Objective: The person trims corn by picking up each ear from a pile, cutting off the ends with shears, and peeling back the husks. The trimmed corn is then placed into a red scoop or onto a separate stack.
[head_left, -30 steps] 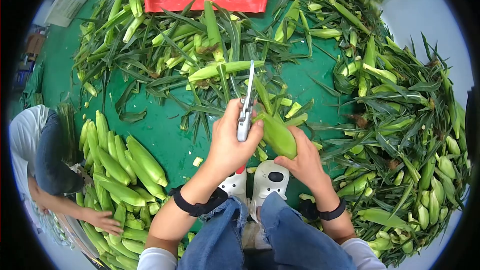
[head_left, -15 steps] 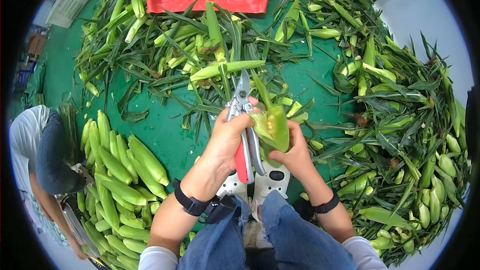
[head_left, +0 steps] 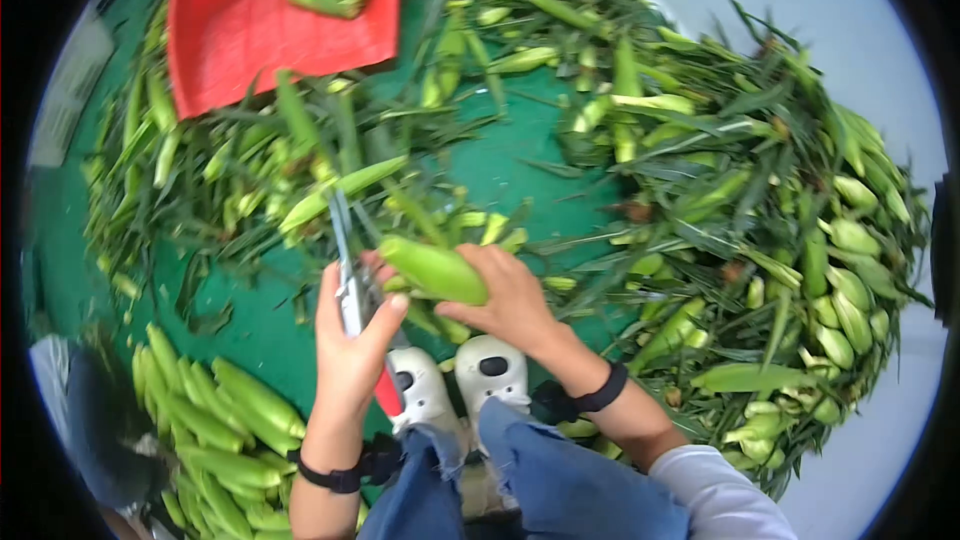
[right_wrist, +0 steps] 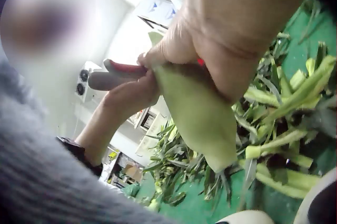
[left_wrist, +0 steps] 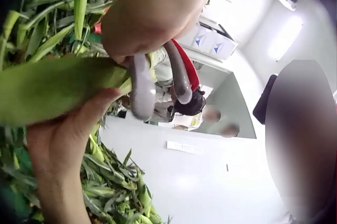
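The left hand (head_left: 350,335) grips pruning shears (head_left: 350,302) with grey and red handles, blades pointing up and away in the head view. Beside it the right hand (head_left: 508,300) holds a green ear of corn (head_left: 432,268) by its lower side, the other end close to the left fingers. In the left wrist view the shears' handles (left_wrist: 142,90) hang below the left hand (left_wrist: 152,13), near the end of the ear (left_wrist: 58,88). From the right wrist, the ear (right_wrist: 197,113) hangs under the right hand (right_wrist: 226,34).
Husked-looking green ears (head_left: 215,440) are piled at the lower left beside another person. A red scoop (head_left: 270,30) with several ears stands at the upper left. Leaves and husks (head_left: 740,190) heap along the right. Pale shoes (head_left: 492,368) are below the hands.
The head view has swung, shifting the scene left and down. The shears, seen broadside half a second ago, are turned more edge-on. The ear's exposed kernels are no longer visible; its smooth green side shows.
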A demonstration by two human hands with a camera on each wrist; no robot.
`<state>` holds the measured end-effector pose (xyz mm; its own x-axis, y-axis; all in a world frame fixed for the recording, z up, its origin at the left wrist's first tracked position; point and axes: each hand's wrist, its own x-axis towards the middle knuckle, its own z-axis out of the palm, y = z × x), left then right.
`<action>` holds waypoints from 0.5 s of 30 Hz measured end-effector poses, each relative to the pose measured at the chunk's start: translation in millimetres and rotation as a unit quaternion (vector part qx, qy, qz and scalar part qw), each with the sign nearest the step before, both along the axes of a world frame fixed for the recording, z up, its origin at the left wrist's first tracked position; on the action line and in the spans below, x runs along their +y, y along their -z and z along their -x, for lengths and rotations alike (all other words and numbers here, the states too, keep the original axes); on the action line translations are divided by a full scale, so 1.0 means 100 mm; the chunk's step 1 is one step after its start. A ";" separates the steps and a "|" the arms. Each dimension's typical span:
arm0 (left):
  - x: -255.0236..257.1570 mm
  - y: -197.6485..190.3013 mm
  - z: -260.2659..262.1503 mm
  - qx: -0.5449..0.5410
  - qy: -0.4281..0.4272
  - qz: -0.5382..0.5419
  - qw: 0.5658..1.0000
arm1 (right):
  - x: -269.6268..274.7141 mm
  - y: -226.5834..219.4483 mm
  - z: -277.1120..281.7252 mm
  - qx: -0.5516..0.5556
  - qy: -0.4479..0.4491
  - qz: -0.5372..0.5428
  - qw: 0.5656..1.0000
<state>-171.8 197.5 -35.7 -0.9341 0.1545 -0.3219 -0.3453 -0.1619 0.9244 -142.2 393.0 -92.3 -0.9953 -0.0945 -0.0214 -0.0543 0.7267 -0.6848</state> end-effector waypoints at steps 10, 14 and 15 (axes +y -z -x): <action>-0.72 0.52 -0.44 0.002 -0.029 0.153 0.988 | 0.27 -0.26 0.24 -0.015 -0.153 0.137 0.979; -2.18 0.60 -1.13 -0.067 -0.180 0.326 0.926 | 2.20 -0.30 0.26 0.087 0.190 -0.329 0.921; -2.69 0.69 -1.39 -0.068 -0.163 0.468 0.866 | 2.72 -0.29 0.11 0.006 0.308 -0.357 0.882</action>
